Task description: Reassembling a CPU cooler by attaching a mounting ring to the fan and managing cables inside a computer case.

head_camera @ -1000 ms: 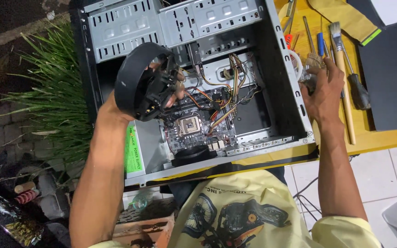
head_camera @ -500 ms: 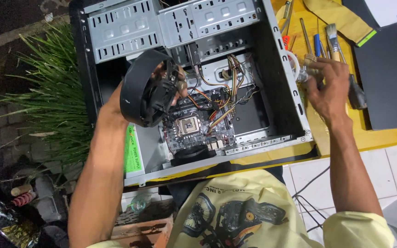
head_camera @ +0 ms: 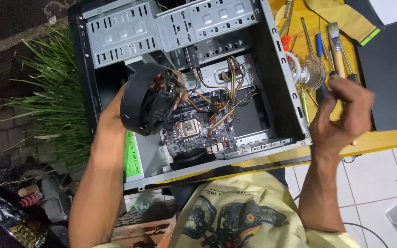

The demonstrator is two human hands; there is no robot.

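A: What carries everything?

B: A yellow surface [head_camera: 382, 138], with white floor tiles at five o'clock and a clump of long green grass [head_camera: 51, 105] at nine o'clock. An open computer case [head_camera: 129, 36] lies on its side across it, its motherboard [head_camera: 194, 131] showing in the middle among yellow and orange cables.

A: And at one o'clock?

B: Loose tools just beside the case: a paintbrush [head_camera: 334, 39], some screwdrivers [head_camera: 319, 46], a small wire-mesh piece [head_camera: 315, 73], and a dark laptop [head_camera: 391, 69] past them.

A: The left hand?

B: The left hand [head_camera: 173, 89] reaches in from seven o'clock, forearm raised over the case, fingers clamped on a black round cooler fan [head_camera: 145, 98], held tilted above the motherboard, at its ten o'clock.

A: The right?

B: The right hand [head_camera: 341, 117] hovers over the surface's edge at three o'clock, outside the case, wrist bent back. It's blurred; the fingers are curled, and I cannot tell whether they hold anything.
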